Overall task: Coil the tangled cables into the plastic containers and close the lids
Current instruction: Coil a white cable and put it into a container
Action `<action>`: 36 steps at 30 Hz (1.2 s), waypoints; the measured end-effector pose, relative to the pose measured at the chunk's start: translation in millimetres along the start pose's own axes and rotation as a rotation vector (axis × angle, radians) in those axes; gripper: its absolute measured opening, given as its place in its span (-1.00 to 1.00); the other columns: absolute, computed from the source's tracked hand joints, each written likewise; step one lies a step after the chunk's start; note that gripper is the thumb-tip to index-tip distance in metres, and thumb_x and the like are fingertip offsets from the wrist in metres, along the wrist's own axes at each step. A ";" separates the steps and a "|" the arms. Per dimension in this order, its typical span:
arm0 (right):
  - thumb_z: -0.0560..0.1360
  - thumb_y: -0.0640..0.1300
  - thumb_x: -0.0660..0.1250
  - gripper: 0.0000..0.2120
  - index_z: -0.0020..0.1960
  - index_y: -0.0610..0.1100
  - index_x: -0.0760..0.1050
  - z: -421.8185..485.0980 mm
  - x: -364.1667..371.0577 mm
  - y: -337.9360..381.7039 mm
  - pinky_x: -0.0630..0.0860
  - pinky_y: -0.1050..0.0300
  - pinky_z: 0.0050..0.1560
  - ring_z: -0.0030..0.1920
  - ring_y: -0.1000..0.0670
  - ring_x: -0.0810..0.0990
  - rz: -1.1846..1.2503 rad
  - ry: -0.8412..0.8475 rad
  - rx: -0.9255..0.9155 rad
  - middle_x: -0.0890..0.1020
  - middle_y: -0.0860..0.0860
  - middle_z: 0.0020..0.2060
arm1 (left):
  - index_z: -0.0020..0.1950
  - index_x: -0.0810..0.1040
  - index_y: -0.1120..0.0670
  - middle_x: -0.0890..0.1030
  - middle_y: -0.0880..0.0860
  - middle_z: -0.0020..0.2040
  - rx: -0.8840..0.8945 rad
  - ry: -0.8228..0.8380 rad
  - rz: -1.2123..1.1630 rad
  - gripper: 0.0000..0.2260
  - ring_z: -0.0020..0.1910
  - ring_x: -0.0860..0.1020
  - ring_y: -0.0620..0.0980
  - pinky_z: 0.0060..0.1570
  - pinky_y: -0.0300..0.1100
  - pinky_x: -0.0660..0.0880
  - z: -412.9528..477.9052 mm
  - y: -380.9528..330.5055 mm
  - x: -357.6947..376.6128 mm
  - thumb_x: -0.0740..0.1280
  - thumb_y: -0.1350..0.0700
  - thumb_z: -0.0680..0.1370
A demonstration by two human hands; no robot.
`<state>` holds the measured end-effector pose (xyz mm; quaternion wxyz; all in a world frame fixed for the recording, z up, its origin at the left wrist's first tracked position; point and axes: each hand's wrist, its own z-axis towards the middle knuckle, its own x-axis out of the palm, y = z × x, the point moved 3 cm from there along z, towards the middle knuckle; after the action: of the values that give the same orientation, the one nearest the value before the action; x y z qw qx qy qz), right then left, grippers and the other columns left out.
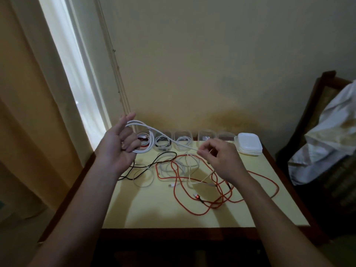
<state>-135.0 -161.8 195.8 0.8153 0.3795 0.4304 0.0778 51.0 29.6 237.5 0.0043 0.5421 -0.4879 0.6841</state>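
Room: pale yellow wall behind a cream-topped table [154, 212] with a dark wooden edge; curtain [28, 112] and a bright strip of window [77, 83] to the left, and a chair draped in white cloth [327, 132] to the right.
Left hand [119, 143]: raised above the table's far left corner, palm towards the camera, fingers partly curled through several loops of a white cable [152, 140].
White cable: thick and matte; its loops hang round the left fingers, and one strand runs taut to the right.
Right hand [221, 158]: held over the middle of the table, thumb and forefinger pinching that strand, the other fingers curled.
Loose cables: below the hands a long red cable [276, 186] sprawls in wide, crossing loops, tangled with thin white cables [142, 186]; a black cable [165, 152] lies to the left.
Containers [183, 140]: a row of clear plastic tubs along the wall edge, all uncovered; the three on the left hold coiled cables, while the contents of the two on the right cannot be made out.
Lids [249, 144]: a white stack at the right end of the row.
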 end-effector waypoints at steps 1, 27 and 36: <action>0.57 -0.06 0.43 -0.92 -0.11 0.06 0.60 0.5 1.5 3.9 0.43 0.29 -0.17 -0.15 0.16 0.53 -0.057 0.003 -0.030 0.60 0.15 -0.18 | 0.14 0.54 0.10 0.14 -0.07 -0.50 0.034 -0.025 0.026 -0.84 -0.60 0.10 -0.14 -0.57 -0.30 0.04 0.4 1.2 -0.2 0.30 0.10 0.59; 0.54 0.09 0.45 -0.75 -0.10 -0.06 0.49 9.5 9.8 66.8 0.34 0.11 -0.34 -0.37 0.04 0.37 0.433 -0.008 -0.111 0.42 -0.03 -0.41 | -0.11 0.51 0.11 0.18 -0.05 -0.46 -0.375 0.259 0.363 -0.87 -0.62 0.08 -0.18 -0.59 -0.29 -0.07 -28.6 58.5 30.6 0.24 0.08 0.57; 0.60 0.06 0.38 -0.80 0.09 -0.03 0.44 1.9 22.3 43.2 0.53 0.02 -0.24 -0.31 -0.02 0.57 0.581 0.097 0.023 0.62 0.10 -0.02 | 0.14 0.62 0.19 0.12 -0.10 -0.51 -0.438 0.222 0.252 -0.74 -0.56 -0.04 -0.18 -0.62 -0.33 -0.08 -28.2 63.2 19.1 0.26 0.12 0.55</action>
<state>-111.2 -122.5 211.7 0.7328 0.4919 0.3431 0.3214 -11.5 5.5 211.7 0.0899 0.3849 -0.6843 0.6128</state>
